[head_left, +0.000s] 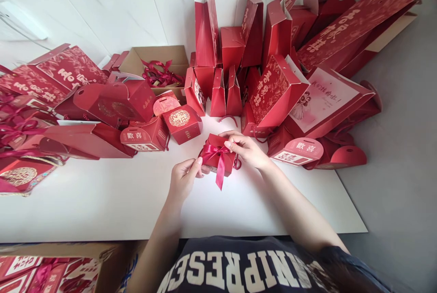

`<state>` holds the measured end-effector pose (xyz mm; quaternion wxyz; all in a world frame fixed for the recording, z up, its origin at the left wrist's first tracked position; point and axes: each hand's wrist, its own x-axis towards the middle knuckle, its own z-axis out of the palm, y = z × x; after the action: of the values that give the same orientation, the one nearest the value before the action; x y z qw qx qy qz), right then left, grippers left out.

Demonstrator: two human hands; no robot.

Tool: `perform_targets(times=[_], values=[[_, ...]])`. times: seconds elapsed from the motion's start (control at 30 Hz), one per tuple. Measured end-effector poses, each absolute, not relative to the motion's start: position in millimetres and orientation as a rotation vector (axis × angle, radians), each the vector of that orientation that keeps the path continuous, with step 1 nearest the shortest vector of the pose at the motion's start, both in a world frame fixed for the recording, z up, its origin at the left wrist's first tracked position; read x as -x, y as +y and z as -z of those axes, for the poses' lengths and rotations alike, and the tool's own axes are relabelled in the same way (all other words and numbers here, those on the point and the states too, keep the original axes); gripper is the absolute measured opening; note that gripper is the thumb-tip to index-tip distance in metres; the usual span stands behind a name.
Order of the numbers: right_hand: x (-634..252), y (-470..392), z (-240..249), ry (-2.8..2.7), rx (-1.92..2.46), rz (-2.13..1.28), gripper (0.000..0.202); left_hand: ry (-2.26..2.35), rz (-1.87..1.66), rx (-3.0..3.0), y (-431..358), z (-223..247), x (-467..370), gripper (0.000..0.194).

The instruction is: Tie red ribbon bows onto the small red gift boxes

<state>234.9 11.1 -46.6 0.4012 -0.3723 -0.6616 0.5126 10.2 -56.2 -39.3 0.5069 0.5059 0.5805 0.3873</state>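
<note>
A small red gift box [225, 171] is held between my hands above the white table, near its middle. Across its top sits a dark pink ribbon bow [220, 151], one tail hanging down over the side facing me. My left hand [184, 177] is closed on the box's left side, its thumb by the bow's left loop. On the other side, my right hand [247, 149] grips the box's upper right, thumb tip beside the bow. The fingers behind the box are partly hidden. A dark red cord [237, 163] dangles at the box's right edge.
Red gift bags [273, 93] and boxes crowd the back and right of the white table [136, 206]. More red boxes [116, 102] pile up at left. A cardboard box [133, 61] of ribbons stands at the wall. An open carton [109, 265] of red packages sits below the front edge.
</note>
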Motion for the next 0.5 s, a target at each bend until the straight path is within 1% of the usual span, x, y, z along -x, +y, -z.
perform_targets(times=[0.07,0.1,0.17,0.27,0.33,0.43,0.5], values=[[-236,11,44,-1.648,0.974,-1.238,0.031,1.550,-0.875,-1.348,-53,28,-4,0.042],[-236,9,41,-1.631,1.006,-1.166,0.027,1.655,-0.892,-1.415,-50,21,-1,0.036],[-236,3,32,-1.630,1.092,-0.926,0.026,1.789,-0.991,-1.570,-41,5,3,0.025],[-229,-17,15,-1.814,1.231,-0.492,0.027,1.624,-0.957,-1.873,-22,-15,0,0.021],[-219,-33,8,-2.024,1.316,-0.276,0.037,1.436,-0.868,-2.006,-10,-20,-7,0.021],[-202,-50,7,-2.212,1.372,-0.123,0.049,1.255,-0.779,-2.013,4,-15,-15,0.018],[-195,-54,11,-2.284,1.403,-0.077,0.047,1.217,-0.790,-1.952,9,-6,-17,0.020]])
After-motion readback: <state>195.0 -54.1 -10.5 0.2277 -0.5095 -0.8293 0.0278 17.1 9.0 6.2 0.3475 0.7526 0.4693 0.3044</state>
